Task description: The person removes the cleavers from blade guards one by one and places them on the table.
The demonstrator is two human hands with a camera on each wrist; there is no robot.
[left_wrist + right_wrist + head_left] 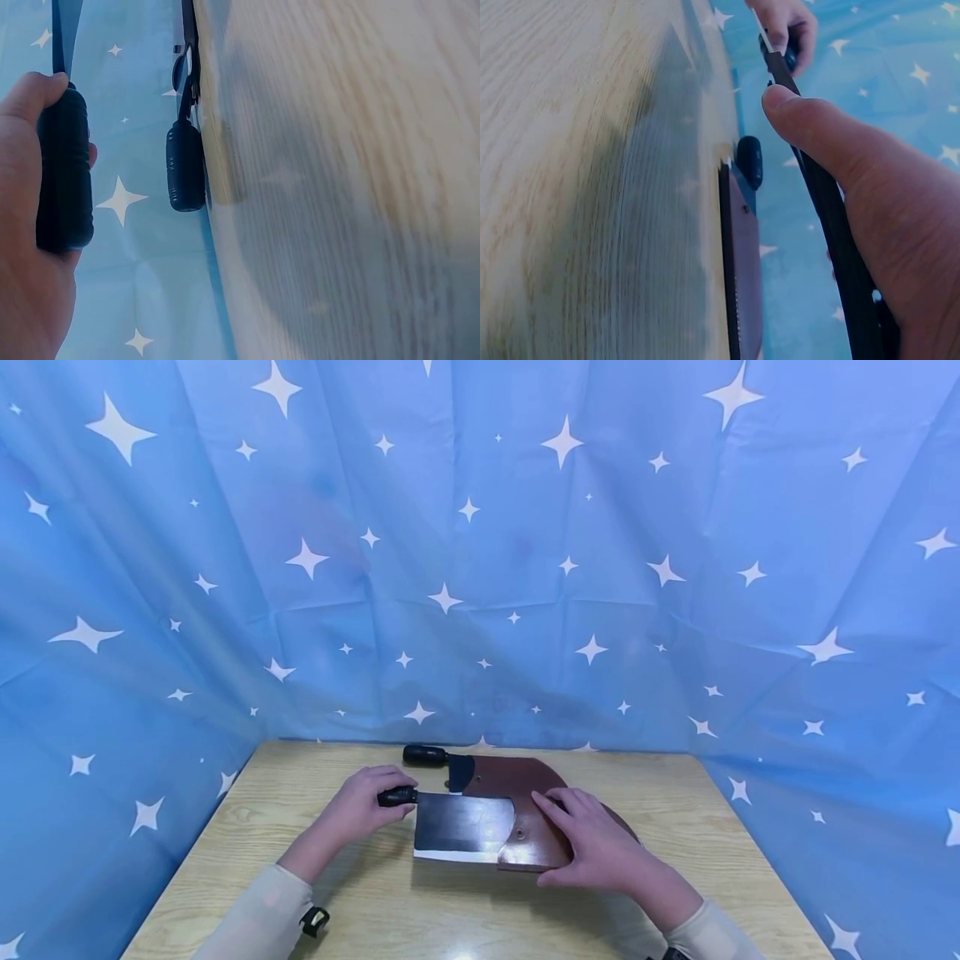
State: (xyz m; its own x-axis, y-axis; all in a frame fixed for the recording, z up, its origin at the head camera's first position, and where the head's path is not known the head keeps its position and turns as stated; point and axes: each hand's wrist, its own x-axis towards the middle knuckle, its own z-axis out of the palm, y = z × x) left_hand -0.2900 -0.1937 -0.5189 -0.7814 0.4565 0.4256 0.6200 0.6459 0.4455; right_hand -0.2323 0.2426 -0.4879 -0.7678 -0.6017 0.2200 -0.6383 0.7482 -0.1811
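Observation:
My left hand (367,806) grips the black handle (66,172) of a cleaver, its thumb at the blade end. The cleaver's broad dark blade (461,827), with a bright lower edge, is held above the table. Its right end goes into a brown leather sheath (536,839). My right hand (596,843) holds that sheath, thumb on the near face; the fingers behind are mostly hidden. Just beyond lies a second cleaver, with a black handle (424,756) and its blade mostly covered by another brown sheath (510,772), partly hidden behind the first.
Beneath everything is a pale wood-grain table (360,902). A blue curtain (480,543) with white stars hangs along its back and sides. Dark wrist straps (314,921) circle the light sleeves.

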